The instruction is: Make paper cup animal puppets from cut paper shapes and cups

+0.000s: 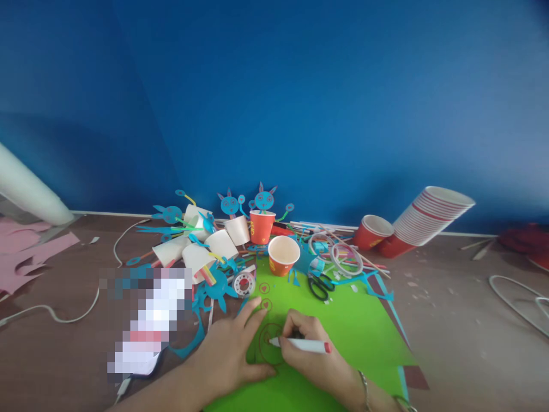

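My right hand (306,349) is closed round a white marker with a red end (306,345). The marker's tip touches the green paper (355,326), inside a large drawn circle (261,349). Two smaller circles with hearts (265,288) are drawn farther up the sheet. My left hand (234,346) lies on the paper's left side with its fingers spread, just left of the large circle. A red paper cup (283,255) stands at the sheet's far edge. Black-handled scissors (320,286) lie to its right, and a tape roll (244,284) to its left.
Blue paper animal figures on paper cups (262,226) stand near the blue wall (300,114). Tipped white cups (197,257) and blue scraps crowd the left. A phone with a blurred screen (150,326) lies nearby. Stacked cups (429,220) lean at right; pink paper (26,252) is far left.
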The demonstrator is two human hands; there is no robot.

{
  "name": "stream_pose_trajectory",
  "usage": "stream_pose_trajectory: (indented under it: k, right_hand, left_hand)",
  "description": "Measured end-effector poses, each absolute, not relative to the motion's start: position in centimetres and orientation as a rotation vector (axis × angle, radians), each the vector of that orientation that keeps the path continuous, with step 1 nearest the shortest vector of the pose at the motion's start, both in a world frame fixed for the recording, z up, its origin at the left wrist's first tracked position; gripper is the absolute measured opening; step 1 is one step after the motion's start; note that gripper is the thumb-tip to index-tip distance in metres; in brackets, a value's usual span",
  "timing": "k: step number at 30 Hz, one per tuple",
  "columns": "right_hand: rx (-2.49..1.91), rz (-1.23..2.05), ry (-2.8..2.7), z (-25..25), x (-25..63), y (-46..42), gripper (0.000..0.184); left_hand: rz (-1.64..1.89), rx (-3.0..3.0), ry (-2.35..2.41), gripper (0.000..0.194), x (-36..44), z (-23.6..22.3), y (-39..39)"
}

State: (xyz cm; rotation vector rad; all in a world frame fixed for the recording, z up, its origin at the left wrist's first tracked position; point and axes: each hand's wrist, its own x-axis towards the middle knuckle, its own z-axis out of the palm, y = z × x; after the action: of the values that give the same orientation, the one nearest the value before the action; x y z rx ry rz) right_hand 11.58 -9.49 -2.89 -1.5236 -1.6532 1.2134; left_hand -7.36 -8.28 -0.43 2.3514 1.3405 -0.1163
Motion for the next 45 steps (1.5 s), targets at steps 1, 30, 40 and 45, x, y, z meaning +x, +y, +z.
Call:
stream_pose_trajectory:
  k: [1,30,40,45]
  right_hand:
    - [-1.521,1.213,-1.650,-2.9,11.6,-9.5,0.015]
    - [-1.523,1.194,-1.625,-2.8,11.4,-9.5,0.014]
    - [-1.425,1.323,-1.380,-3.2,13.8,-9.2,0.014]
    - [-1.488,1.307,-1.470,-3.4,13.5,-9.4,0.016]
  left_hand:
    - [-0.111,2.352,1.340,0.080,-7.4,-0.5,-8.3]
    - [-0.149,2.333,1.339,0.077,-7.3,0.2,-8.3]
    - [-0.162,2.300,1.343,0.082,-7.3,0.0,-8.2]
    - [-0.153,2.320,1.334,0.081,-7.5,-0.3,-8.1]
